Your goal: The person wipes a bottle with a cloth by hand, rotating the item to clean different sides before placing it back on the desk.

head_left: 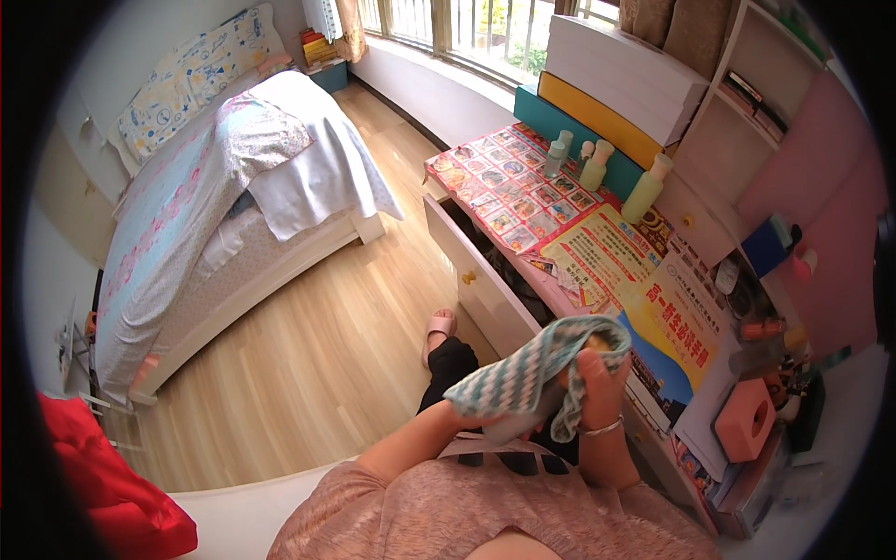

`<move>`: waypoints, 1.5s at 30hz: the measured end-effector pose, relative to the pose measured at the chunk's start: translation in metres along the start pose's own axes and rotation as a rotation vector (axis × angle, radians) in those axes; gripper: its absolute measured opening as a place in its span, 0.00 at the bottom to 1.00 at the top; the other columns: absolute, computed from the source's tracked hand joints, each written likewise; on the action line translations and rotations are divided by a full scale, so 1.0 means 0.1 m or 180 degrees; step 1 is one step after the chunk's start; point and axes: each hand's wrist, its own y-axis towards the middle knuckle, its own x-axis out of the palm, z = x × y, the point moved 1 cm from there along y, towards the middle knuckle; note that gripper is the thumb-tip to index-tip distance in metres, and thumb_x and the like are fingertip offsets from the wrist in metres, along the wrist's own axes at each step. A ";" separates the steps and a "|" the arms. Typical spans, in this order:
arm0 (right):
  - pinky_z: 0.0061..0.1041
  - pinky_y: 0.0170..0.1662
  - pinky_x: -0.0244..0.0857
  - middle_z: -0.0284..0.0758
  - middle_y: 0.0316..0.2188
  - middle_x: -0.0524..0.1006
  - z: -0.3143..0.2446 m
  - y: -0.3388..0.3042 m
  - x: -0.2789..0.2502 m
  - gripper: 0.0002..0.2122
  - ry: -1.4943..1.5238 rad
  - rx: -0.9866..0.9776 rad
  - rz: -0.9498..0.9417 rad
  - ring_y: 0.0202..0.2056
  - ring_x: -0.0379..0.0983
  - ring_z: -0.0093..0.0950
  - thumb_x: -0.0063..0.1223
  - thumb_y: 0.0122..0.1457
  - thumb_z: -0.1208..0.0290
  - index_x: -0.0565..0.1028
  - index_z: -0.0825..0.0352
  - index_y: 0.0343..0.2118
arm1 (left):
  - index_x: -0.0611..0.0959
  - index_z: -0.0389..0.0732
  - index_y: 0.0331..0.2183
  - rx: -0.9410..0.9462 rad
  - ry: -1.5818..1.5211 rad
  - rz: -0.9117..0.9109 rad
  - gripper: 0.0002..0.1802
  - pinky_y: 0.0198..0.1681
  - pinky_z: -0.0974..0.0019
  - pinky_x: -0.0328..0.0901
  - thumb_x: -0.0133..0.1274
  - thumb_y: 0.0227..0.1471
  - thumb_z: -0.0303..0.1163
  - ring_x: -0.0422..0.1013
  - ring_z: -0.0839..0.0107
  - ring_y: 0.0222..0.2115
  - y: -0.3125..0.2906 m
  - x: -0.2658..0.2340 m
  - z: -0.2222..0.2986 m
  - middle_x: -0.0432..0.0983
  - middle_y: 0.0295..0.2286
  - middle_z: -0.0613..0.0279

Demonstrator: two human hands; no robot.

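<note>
Over my lap I hold a towel (pixel 509 375) with teal, white and grey zigzag stripes, bunched and folded over at its right end. My right hand (pixel 605 390) is closed on that end, its thumb pressed along the cloth, and a bracelet circles the wrist. Inside the fold shows a small yellowish patch that I cannot make out. My left hand (pixel 469 417) reaches in under the towel's left part, which hides its fingers. Below the cloth, a pale grey surface (pixel 511 427) shows between my hands; its kind is unclear.
A desk drawer (pixel 481 280) stands pulled out ahead of me. On the desk (pixel 551 280) are printed sheets, several pale green bottles (pixel 644 191), boxes (pixel 621 75) and a pink holder (pixel 745 420). A bed (pixel 243 252) stands left, red cloth (pixel 112 476) lower left.
</note>
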 end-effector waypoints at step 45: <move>0.19 0.42 0.58 0.33 0.38 0.66 0.26 0.04 0.17 0.29 -0.0606 0.0619 -0.2462 0.39 0.62 0.20 0.56 0.44 0.73 0.55 0.70 0.49 | 0.72 0.34 0.33 0.1206 0.0462 0.1623 0.19 0.38 0.71 0.59 0.58 0.35 0.27 0.63 0.73 0.34 -0.08 -0.06 0.47 0.64 0.32 0.62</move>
